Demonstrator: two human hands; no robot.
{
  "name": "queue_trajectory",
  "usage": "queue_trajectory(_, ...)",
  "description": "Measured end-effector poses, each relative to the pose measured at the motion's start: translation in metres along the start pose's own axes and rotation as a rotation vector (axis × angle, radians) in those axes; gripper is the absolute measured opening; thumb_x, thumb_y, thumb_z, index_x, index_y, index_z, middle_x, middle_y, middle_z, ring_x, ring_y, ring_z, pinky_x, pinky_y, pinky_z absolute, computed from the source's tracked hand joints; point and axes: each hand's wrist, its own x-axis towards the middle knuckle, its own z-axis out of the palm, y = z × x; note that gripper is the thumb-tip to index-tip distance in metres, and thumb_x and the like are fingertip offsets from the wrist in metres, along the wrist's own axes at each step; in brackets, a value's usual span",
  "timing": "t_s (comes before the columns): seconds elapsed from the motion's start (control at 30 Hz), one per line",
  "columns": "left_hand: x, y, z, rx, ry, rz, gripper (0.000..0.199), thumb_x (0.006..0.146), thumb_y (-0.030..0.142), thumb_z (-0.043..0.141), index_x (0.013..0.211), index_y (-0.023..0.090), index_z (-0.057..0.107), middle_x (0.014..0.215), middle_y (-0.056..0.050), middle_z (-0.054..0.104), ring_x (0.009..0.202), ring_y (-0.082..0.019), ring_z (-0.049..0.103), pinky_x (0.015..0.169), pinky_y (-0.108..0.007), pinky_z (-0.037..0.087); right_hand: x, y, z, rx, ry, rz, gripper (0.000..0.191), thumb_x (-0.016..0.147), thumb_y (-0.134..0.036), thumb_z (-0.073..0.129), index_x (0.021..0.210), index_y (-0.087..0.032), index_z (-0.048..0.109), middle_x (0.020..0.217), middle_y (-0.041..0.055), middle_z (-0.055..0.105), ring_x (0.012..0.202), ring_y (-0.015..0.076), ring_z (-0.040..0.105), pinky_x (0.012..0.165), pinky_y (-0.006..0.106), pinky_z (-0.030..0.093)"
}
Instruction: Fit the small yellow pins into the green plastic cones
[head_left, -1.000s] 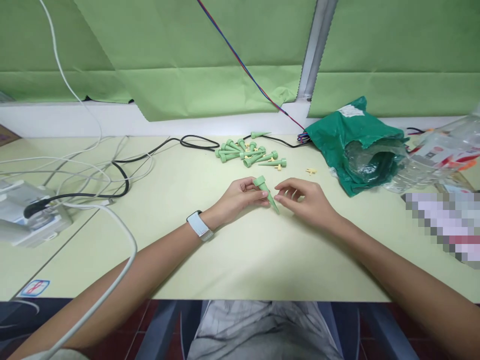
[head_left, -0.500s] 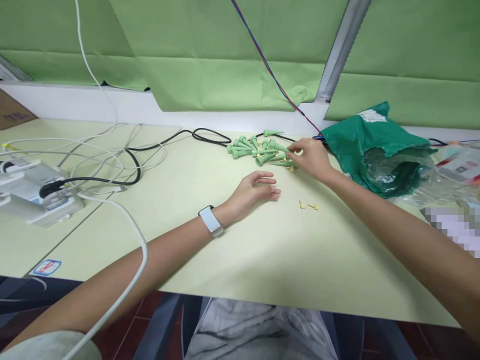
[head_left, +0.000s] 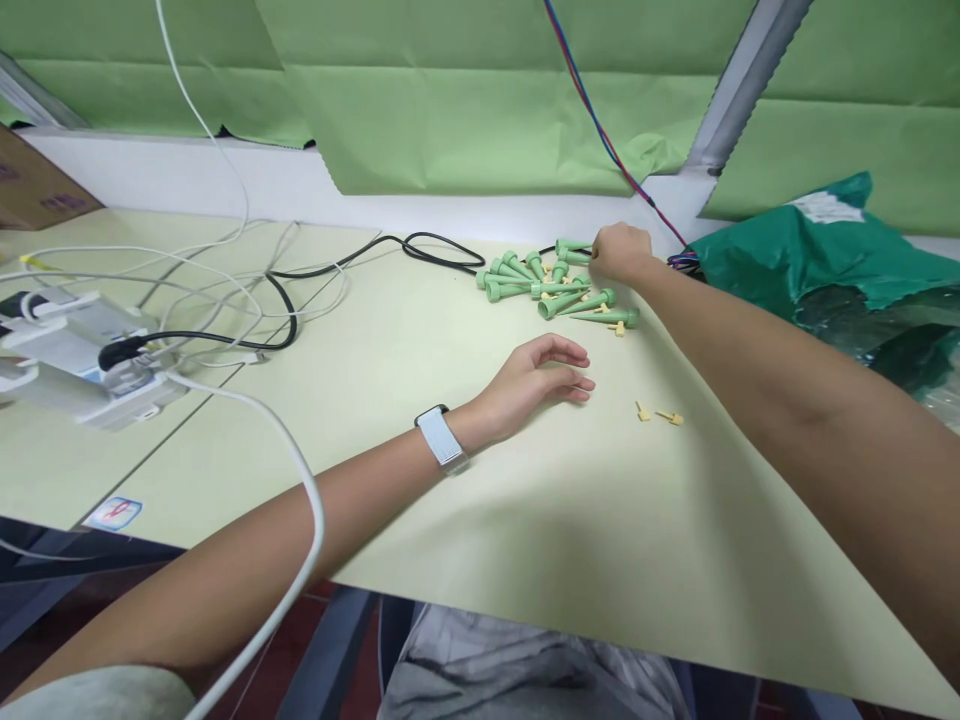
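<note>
I can read nothing here: the white label (head_left: pixel 829 208) on the green plastic bag (head_left: pixel 862 250), the cardboard box's (head_left: pixel 45 170) print and the red-marked sticker (head_left: pixel 112 513) are all too small or blurred.

Bright, even light — faint soft shadows, wide-angle bending toward the edges.

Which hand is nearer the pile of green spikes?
The right hand is nearer, right at the far edge of the green spikes. The left hand rests on the table, apart from them, on the near side.
</note>
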Motion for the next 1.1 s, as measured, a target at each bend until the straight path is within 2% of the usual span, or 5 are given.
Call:
queue_trajectory(0.23, 0.000, 0.000, 0.000, 0.008, -0.003, -0.003, 0.020, 0.080, 0.012, 0.074, 0.096, 0.014, 0.062, 0.110, -0.011, 0.064, 0.087, -0.019, 0.072, 0.085, -0.041, 0.059, 0.007, -0.002, 0.003, -0.007, -0.002, -0.049, 0.043, 0.089, -0.052, 0.070, 0.095, -0.010, 0.077, 0.102, 0.0200, 0.071, 0.110, 0.0388, 0.063, 0.096, 0.056, 0.047)
queue_trajectory(0.53, 0.002, -0.001, 0.002, 0.029, -0.006, -0.005, 0.018, 0.079, 0.010, 0.070, 0.095, 0.015, 0.063, 0.102, -0.008, 0.064, 0.085, -0.018, 0.071, 0.080, -0.038, 0.057, -0.079, 0.008, -0.065, 0.030, -0.105, -0.145, 0.035, 0.079, -0.053, 0.075, 0.089, -0.019, 0.078, 0.083, 0.0134, 0.071, 0.096, 0.0368, 0.065, 0.079, 0.045, 0.049)
queue_trajectory(0.7, -0.001, 0.002, 0.003, 0.067, 0.005, 0.003, 0.016, 0.080, 0.011, 0.069, 0.094, 0.014, 0.063, 0.101, -0.007, 0.063, 0.085, -0.017, 0.070, 0.081, -0.039, 0.057, -0.123, 0.011, -0.073, -0.037, -0.142, -0.139, 0.037, 0.076, -0.058, 0.077, 0.085, -0.022, 0.078, 0.083, 0.0121, 0.071, 0.090, 0.0348, 0.066, 0.074, 0.040, 0.045)
queue_trajectory(0.9, 0.000, 0.003, 0.000, 0.082, -0.028, 0.013, 0.017, 0.081, 0.014, 0.071, 0.097, 0.014, 0.064, 0.101, -0.007, 0.064, 0.084, -0.017, 0.070, 0.082, -0.038, 0.057, -0.165, 0.010, -0.084, -0.011, -0.113, -0.045, 0.027, 0.078, -0.037, 0.074, 0.099, -0.024, 0.083, 0.100, 0.0142, 0.071, 0.087, 0.0297, 0.065, 0.071, 0.036, 0.045)
queue_trajectory(1.1, 0.001, 0.005, 0.004, 0.076, 0.043, 0.006, 0.031, 0.078, 0.012, 0.074, 0.105, 0.015, 0.061, 0.108, -0.009, 0.065, 0.082, -0.018, 0.071, 0.081, -0.040, 0.059, -0.184, 0.014, -0.095, 0.312, -0.148, -0.013, 0.026, 0.075, -0.021, 0.066, 0.095, -0.021, 0.082, 0.089, 0.0062, 0.076, 0.075, 0.0222, 0.066, 0.072, 0.033, 0.047)
